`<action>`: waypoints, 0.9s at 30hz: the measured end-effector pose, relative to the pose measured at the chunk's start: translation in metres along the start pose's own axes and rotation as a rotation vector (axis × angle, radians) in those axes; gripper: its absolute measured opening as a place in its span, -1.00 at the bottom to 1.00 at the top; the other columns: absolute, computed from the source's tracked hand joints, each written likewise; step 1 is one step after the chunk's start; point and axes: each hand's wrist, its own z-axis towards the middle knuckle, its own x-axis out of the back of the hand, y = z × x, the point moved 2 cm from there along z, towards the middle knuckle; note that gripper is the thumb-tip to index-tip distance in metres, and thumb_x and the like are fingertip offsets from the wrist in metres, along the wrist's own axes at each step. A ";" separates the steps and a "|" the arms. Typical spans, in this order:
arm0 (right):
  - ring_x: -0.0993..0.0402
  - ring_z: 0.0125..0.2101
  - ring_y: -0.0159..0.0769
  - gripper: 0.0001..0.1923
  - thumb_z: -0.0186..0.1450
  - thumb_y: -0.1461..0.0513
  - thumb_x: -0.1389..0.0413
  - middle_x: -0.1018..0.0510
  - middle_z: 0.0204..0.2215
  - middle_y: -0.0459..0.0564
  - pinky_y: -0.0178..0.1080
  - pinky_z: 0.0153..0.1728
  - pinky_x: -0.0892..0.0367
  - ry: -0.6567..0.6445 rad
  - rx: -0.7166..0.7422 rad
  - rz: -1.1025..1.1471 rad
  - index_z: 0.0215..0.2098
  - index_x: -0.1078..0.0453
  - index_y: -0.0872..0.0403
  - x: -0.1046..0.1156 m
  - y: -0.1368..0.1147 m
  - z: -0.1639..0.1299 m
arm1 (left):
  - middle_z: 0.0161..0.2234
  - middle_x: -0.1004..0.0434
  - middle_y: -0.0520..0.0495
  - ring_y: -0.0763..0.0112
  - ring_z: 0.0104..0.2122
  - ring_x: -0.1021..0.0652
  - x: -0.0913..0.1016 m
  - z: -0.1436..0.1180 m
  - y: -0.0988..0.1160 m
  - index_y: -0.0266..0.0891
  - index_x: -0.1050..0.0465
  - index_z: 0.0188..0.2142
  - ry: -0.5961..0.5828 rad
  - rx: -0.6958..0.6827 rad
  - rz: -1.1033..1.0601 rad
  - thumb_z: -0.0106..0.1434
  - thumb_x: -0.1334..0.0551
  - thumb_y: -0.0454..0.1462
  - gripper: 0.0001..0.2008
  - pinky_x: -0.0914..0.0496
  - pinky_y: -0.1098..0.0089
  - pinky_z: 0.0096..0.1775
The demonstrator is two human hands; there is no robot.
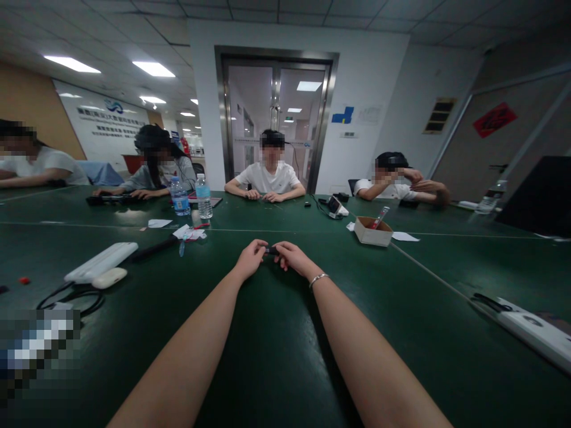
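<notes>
Both my arms stretch forward over the dark green table (267, 339). Between my hands is a small black object (270, 251) with a greyish end toward the left; it is too small to tell its kind. My left hand (250, 259) pinches its left end with thumb and fingers. The right end sits in the closed fingers of my right hand (294, 259), which partly hide it. A silver bracelet (317, 279) circles my right wrist.
Left of my hands lie a white power bank (102, 261), a dark cable (91, 302) and paper scraps (190, 233). Two water bottles (204, 199) stand beyond. To the right are a small box (373, 233) and a white power strip (535, 327). Several people sit around the table.
</notes>
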 end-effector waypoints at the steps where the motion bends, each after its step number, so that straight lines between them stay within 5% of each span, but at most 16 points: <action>1: -0.32 -0.74 -0.54 -0.86 0.26 0.32 -0.02 -0.40 -0.54 -0.13 -0.49 -0.78 -0.27 -0.007 0.009 0.013 -0.18 -0.24 0.13 0.000 -0.001 0.000 | -0.36 -0.43 -0.06 0.49 -0.47 -0.42 0.000 0.000 0.000 -0.25 -0.34 -0.18 -0.001 0.002 0.007 0.21 -0.06 -0.28 -0.79 -0.33 0.46 -0.41; 4: -0.40 -0.68 -0.50 -0.76 0.19 0.37 -0.10 -0.40 -0.50 -0.15 -0.46 -0.69 -0.36 -0.020 0.013 0.054 -0.17 -0.22 0.10 -0.001 -0.002 -0.002 | -0.35 -0.44 -0.07 0.48 -0.46 -0.43 0.000 0.001 -0.002 -0.24 -0.34 -0.18 0.003 -0.012 0.008 0.20 -0.06 -0.28 -0.79 -0.33 0.45 -0.41; 8: -0.31 -0.75 -0.51 -0.91 0.30 0.27 0.02 -0.41 -0.60 -0.12 -0.49 -0.79 -0.26 -0.012 -0.010 0.037 -0.23 -0.23 0.13 -0.002 -0.001 -0.002 | -0.38 -0.44 -0.06 0.49 -0.47 -0.43 -0.002 0.003 -0.005 -0.26 -0.34 -0.20 0.010 -0.031 -0.010 0.19 -0.06 -0.27 -0.79 -0.32 0.47 -0.43; 17: -0.34 -0.71 -0.53 -0.84 0.23 0.40 0.00 -0.47 -0.52 -0.07 -0.49 -0.71 -0.33 -0.070 0.002 0.113 -0.21 -0.26 0.16 0.000 -0.005 -0.006 | -0.64 -0.32 0.07 0.52 -0.64 -0.32 0.001 0.005 -0.010 -0.25 -0.40 -0.27 -0.072 -0.022 0.067 0.22 0.01 -0.09 -0.67 -0.18 0.50 -0.55; 27: -0.36 -0.69 -0.52 -0.82 0.19 0.42 -0.03 -0.44 -0.53 -0.11 -0.47 -0.68 -0.35 -0.069 -0.001 0.125 -0.23 -0.28 0.15 0.000 -0.003 -0.005 | -0.50 -0.39 0.03 0.53 -0.58 -0.37 -0.002 0.004 -0.007 -0.26 -0.33 -0.24 -0.091 0.008 -0.051 0.10 -0.07 -0.30 -0.79 -0.27 0.48 -0.47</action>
